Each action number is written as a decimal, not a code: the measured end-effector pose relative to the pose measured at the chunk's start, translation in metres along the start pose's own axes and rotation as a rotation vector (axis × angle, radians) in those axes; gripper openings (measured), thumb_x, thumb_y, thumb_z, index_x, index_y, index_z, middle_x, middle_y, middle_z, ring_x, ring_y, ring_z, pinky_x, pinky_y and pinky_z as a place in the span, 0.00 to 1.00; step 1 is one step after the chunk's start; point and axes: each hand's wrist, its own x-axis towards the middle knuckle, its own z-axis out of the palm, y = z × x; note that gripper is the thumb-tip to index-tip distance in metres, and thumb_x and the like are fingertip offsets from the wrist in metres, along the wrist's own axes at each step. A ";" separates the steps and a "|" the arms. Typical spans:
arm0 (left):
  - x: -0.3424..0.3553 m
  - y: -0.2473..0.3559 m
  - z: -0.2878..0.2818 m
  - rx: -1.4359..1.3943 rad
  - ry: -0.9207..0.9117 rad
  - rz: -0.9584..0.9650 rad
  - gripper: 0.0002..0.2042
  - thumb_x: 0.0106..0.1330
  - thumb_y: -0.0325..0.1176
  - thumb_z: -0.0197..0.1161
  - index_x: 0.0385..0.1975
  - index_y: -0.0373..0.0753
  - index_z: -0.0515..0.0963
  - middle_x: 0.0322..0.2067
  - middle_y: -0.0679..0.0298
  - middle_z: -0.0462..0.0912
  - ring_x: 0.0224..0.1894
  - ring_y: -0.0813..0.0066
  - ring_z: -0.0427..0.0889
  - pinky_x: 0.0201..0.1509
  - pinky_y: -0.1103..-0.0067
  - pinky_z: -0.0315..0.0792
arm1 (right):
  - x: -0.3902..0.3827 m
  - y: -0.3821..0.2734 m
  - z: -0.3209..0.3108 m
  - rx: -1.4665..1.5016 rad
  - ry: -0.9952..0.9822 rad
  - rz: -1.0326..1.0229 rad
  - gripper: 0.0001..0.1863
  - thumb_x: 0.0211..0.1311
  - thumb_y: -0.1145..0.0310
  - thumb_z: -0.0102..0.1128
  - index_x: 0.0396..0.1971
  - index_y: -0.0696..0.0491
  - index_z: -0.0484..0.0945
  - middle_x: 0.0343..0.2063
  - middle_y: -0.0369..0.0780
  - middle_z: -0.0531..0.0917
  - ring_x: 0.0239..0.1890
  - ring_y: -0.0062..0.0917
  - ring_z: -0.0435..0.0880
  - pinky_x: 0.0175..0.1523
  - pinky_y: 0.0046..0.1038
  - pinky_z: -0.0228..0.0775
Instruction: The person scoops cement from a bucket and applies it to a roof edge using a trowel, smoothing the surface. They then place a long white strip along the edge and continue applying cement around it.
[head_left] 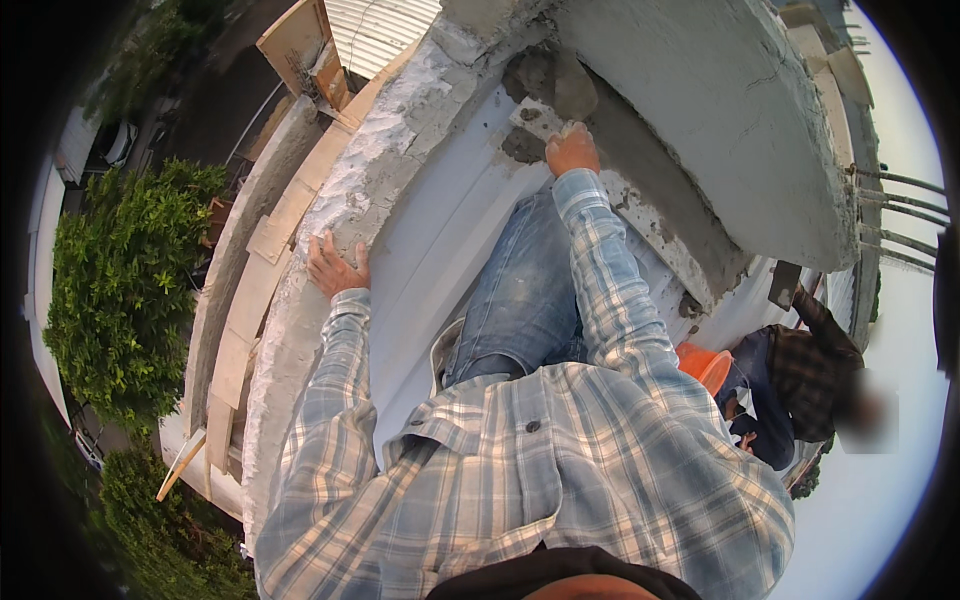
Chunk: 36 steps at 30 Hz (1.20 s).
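Observation:
My left hand [338, 264] rests on the rough, pale top of a concrete wall [390, 150], fingers spread over its edge. My right hand [572, 150] is farther forward, fingers curled at the upper end of a mortar-spattered pale strip [645, 230]; what it grips, if anything, I cannot make out. Just beyond its knuckles is a grey, mortar-coated shape [575, 85] among dark wet mortar. A band of grey mortar runs along the foot of a plastered concrete face [720, 120]. My jeans-clad leg lies on the white ribbed surface [430, 230] between my hands.
Wooden boards [250, 305] line an outer ledge at left, with trees [120, 290] and a road below. At right another person [805, 380] in a dark plaid shirt holds a dark flat tool [784, 284], beside an orange bucket [703, 365]. Rebar [900, 200] sticks out.

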 end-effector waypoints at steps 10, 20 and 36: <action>-0.003 -0.004 0.001 0.025 -0.044 -0.022 0.34 0.67 0.60 0.56 0.65 0.44 0.64 0.65 0.51 0.62 0.65 0.50 0.64 0.66 0.55 0.59 | 0.043 0.046 -0.020 -0.062 -0.229 0.120 0.32 0.68 0.47 0.47 0.62 0.55 0.71 0.62 0.49 0.74 0.64 0.44 0.72 0.69 0.40 0.63; -0.006 -0.003 0.015 0.007 -0.097 -0.049 0.36 0.65 0.65 0.54 0.66 0.47 0.62 0.66 0.52 0.60 0.67 0.51 0.61 0.68 0.52 0.59 | -0.011 0.221 -0.046 0.089 -0.103 0.313 0.31 0.66 0.47 0.50 0.60 0.55 0.73 0.60 0.50 0.75 0.63 0.44 0.72 0.67 0.40 0.63; -0.011 -0.024 0.004 0.080 -0.171 0.089 0.49 0.59 0.72 0.54 0.73 0.42 0.52 0.71 0.47 0.52 0.70 0.46 0.54 0.71 0.52 0.51 | -0.052 0.099 -0.151 0.469 0.693 -0.289 0.18 0.64 0.59 0.63 0.43 0.59 0.76 0.38 0.47 0.82 0.38 0.44 0.83 0.46 0.40 0.74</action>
